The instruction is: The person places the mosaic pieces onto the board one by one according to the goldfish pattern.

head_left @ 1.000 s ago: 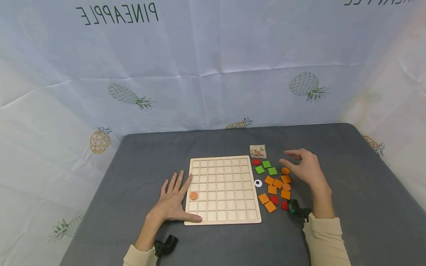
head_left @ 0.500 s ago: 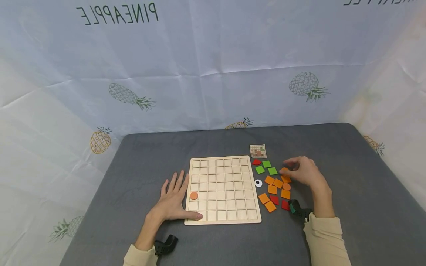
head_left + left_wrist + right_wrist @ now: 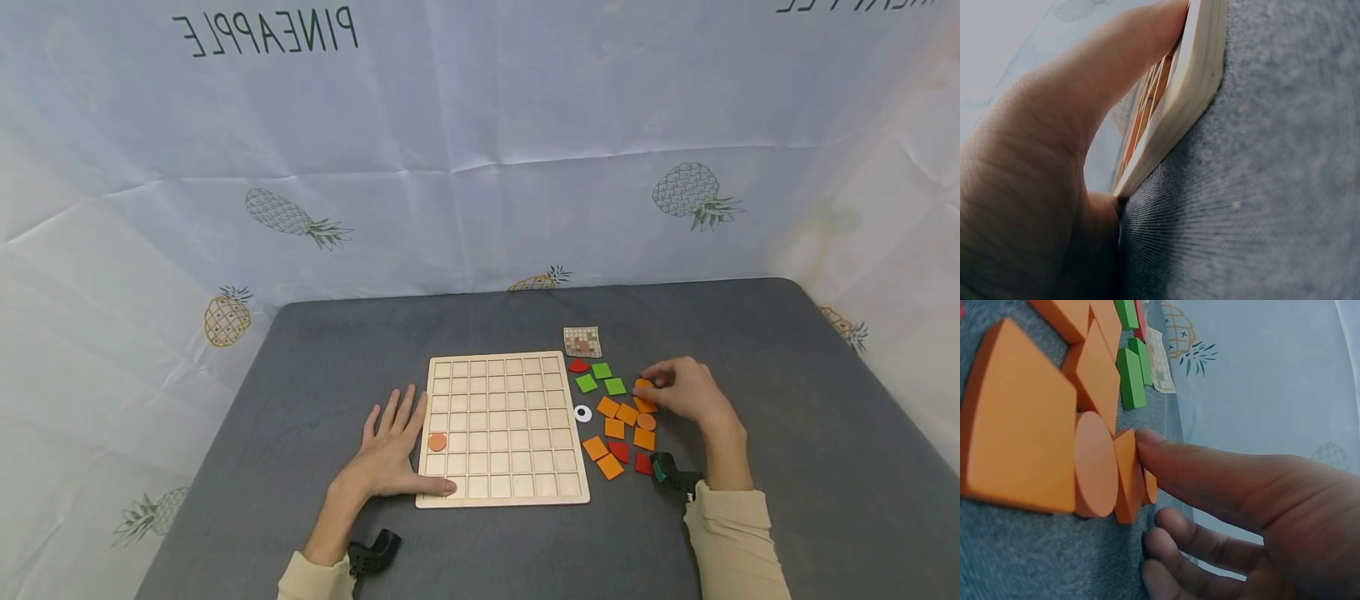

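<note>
In the head view, my left hand (image 3: 386,458) rests with spread fingers at the left edge of a light wooden grid board (image 3: 498,500). Its thumb lies over the board's near left corner, and the left wrist view shows the thumb (image 3: 1129,50) against the board's rim. An orange disc (image 3: 437,442) sits in a cell near the left edge. To the right of the board, my right hand (image 3: 688,390) pinches an orange disc (image 3: 1150,487) at the far end of the loose pieces. An orange square (image 3: 1125,478) lies right beside that disc, partly hidden by my thumb.
Several orange squares (image 3: 614,428), another orange disc (image 3: 646,422), green pieces (image 3: 586,383) and red pieces (image 3: 618,452) lie right of the board. A white ring with a dark centre (image 3: 582,413) lies by its edge. A small pattern card (image 3: 582,342) lies beyond.
My right hand has come down to the far orange disc, and its thumb and finger have closed in on it. The left hand has stayed at the board's edge.
</note>
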`<act>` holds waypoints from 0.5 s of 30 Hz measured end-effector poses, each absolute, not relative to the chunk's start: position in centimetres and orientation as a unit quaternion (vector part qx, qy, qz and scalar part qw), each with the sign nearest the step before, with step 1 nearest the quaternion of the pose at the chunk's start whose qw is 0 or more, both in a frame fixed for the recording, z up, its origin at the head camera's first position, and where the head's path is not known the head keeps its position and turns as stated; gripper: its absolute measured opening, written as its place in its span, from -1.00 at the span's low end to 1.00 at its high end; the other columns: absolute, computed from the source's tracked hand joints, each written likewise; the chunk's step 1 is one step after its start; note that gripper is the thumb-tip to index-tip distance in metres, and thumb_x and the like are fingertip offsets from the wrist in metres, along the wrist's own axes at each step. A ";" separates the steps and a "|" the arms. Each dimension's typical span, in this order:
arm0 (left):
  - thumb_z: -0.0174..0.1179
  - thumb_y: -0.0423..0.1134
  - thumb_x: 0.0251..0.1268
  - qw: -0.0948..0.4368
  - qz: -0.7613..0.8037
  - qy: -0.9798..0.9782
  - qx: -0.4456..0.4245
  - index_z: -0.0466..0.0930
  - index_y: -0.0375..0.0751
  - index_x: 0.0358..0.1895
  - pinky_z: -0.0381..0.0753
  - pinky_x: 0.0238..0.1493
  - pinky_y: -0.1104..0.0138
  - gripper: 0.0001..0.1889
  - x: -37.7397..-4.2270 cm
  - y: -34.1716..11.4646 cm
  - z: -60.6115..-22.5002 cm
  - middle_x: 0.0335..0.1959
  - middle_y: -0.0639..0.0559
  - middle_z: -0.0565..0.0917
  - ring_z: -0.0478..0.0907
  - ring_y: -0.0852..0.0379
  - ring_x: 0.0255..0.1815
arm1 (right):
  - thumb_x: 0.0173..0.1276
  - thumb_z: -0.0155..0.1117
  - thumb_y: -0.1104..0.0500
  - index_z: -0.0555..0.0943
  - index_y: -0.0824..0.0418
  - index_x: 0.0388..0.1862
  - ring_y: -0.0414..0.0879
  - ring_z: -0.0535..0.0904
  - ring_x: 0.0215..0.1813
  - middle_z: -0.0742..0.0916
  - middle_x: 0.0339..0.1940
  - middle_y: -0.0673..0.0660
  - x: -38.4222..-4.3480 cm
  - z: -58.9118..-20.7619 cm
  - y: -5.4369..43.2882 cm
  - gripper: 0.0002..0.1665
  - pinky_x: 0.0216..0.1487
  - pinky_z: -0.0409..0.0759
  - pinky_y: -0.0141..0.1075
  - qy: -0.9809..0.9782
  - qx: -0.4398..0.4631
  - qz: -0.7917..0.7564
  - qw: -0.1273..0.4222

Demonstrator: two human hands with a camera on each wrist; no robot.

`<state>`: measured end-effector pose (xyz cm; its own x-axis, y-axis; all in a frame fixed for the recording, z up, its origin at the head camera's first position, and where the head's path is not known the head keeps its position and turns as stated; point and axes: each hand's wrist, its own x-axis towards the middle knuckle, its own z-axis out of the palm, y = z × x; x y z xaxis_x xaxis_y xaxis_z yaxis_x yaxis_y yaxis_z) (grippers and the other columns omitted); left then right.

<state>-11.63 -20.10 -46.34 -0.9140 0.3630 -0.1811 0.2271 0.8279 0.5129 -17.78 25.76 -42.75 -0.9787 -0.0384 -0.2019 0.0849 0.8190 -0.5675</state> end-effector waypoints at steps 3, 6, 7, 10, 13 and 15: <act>0.50 0.57 -0.15 0.135 0.249 0.946 0.156 -0.17 -0.27 0.81 -0.35 0.67 -0.46 0.58 -11.6 -20.1 -46.3 0.83 -0.40 -0.22 -0.32 -0.52 0.83 | 0.44 0.54 0.13 0.74 0.52 0.14 0.14 0.58 -0.12 0.76 -0.12 0.39 -17.8 -42.8 25.7 -0.49 -0.13 0.60 -0.11 0.948 0.019 -0.301 0.104; 0.49 0.55 -0.14 0.145 0.241 0.947 0.153 -0.20 -0.27 0.81 -0.34 0.68 -0.46 0.58 -11.7 -20.1 -46.3 0.83 -0.38 -0.25 -0.35 -0.50 0.84 | 0.44 0.53 0.15 0.73 0.53 0.15 0.14 0.60 -0.12 0.77 -0.11 0.40 -17.8 -42.9 25.5 -0.50 -0.14 0.62 -0.12 0.946 0.017 -0.307 0.100; 0.49 0.55 -0.14 0.148 0.238 0.948 0.152 -0.20 -0.27 0.81 -0.34 0.68 -0.46 0.58 -11.7 -20.1 -46.3 0.83 -0.38 -0.25 -0.35 -0.50 0.84 | 0.44 0.53 0.16 0.73 0.54 0.15 0.13 0.61 -0.13 0.77 -0.10 0.41 -17.8 -43.0 25.4 -0.51 -0.15 0.62 -0.14 0.946 0.015 -0.309 0.097; 0.52 0.52 -0.13 0.151 0.236 0.948 0.149 -0.21 -0.26 0.81 -0.35 0.69 -0.45 0.58 -11.8 -20.1 -46.5 0.84 -0.36 -0.26 -0.36 -0.48 0.84 | 0.44 0.51 0.18 0.72 0.55 0.17 0.11 0.63 -0.16 0.78 -0.12 0.41 -17.9 -43.2 25.1 -0.50 -0.19 0.60 -0.20 0.944 0.017 -0.318 0.088; 0.51 0.53 -0.14 0.146 0.239 0.949 0.148 -0.20 -0.24 0.81 -0.37 0.69 -0.43 0.58 -11.8 -20.2 -46.7 0.84 -0.34 -0.26 -0.36 -0.46 0.85 | 0.44 0.51 0.20 0.70 0.57 0.20 0.10 0.66 -0.17 0.78 -0.11 0.41 -17.9 -43.5 25.0 -0.49 -0.16 0.66 -0.18 0.943 0.022 -0.323 0.082; 0.51 0.54 -0.15 0.142 0.242 0.948 0.149 -0.19 -0.23 0.82 -0.39 0.70 -0.42 0.58 -11.8 -20.2 -46.8 0.85 -0.32 -0.26 -0.37 -0.45 0.85 | 0.44 0.52 0.21 0.69 0.57 0.21 0.08 0.66 -0.18 0.78 -0.11 0.40 -17.9 -43.7 25.0 -0.48 -0.13 0.69 -0.14 0.941 0.027 -0.327 0.083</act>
